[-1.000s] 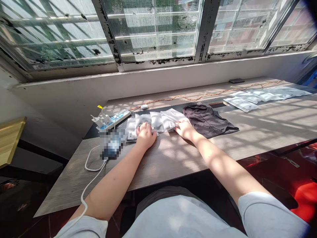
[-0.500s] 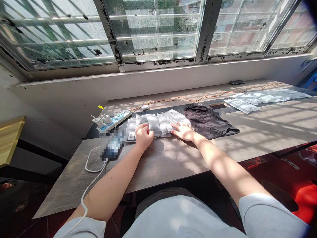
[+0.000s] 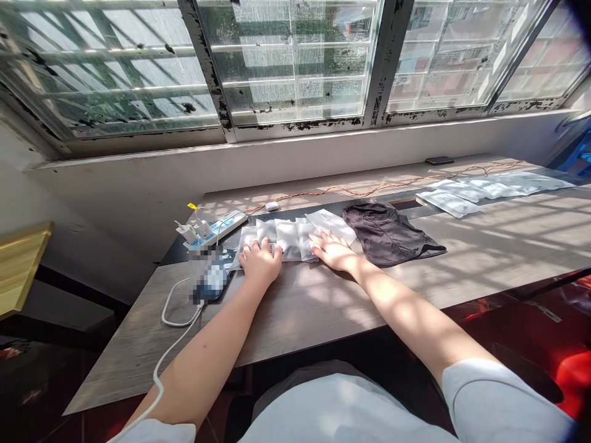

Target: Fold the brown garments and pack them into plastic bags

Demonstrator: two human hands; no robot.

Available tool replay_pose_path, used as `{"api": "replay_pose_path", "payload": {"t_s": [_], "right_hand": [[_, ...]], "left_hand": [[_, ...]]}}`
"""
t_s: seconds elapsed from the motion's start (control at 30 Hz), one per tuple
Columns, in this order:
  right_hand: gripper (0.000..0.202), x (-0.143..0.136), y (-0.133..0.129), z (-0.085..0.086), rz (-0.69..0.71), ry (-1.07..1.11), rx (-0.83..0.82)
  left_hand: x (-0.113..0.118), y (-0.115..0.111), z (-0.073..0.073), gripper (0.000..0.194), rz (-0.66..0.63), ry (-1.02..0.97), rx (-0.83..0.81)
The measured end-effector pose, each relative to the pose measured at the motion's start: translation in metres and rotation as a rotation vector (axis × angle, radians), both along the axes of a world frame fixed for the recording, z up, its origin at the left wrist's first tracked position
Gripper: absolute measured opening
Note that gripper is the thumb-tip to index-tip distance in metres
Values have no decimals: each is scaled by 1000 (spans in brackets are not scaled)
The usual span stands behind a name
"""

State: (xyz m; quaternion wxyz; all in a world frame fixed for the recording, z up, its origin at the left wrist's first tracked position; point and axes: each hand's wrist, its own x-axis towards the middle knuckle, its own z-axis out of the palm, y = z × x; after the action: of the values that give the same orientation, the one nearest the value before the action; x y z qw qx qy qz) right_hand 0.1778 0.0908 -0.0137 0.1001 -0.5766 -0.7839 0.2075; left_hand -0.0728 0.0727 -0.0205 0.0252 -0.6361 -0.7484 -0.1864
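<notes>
A row of overlapping frosted plastic packets lies on the desk in front of me, some with small printed labels. My left hand rests over the packets at the row's left end, fingers spread. Across the right part of the row, my right hand lies flat with its fingers stretched out, touching the packets. Just right of it a dark brown garment is spread on the desk. Each hand covers part of the packets beneath it.
A phone with a white charging cable sits left of my left hand. Behind it stands a power strip with plugged-in chargers. More packets lie at the far right, near a dark flat object and twisted wires.
My left hand has gone from a closed fist to spread fingers and shifted slightly left along the packets. My right hand has moved slightly left and stays flat on them.
</notes>
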Motion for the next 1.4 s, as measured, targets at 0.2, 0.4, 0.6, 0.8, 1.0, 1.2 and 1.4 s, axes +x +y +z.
{"api": "replay_pose_path", "payload": {"t_s": [0.2,0.4,0.6,0.8,1.0,1.2,1.4], "right_hand": [[74,-3,5,-9,2,-44,-25],[76,-5,7,-13,1,-77,9],[77,0,4,-8,32,-30,27],[76,-1,5,-7,29,-36,26],[78,3,6,-8,48,-23,26],[76,4,5,-9,44,-21,15],[77,6,4,-9,35,-8,20]], "left_hand": [[1,-2,5,60,-5,12,-14],[-1,-3,9,56,-32,44,-1],[-2,-2,7,55,-51,82,28],[-1,-4,8,52,-57,119,31],[-3,-1,-1,55,-60,160,66],[-4,0,-5,56,-70,187,71],[-4,0,-5,55,-69,180,77]]}}
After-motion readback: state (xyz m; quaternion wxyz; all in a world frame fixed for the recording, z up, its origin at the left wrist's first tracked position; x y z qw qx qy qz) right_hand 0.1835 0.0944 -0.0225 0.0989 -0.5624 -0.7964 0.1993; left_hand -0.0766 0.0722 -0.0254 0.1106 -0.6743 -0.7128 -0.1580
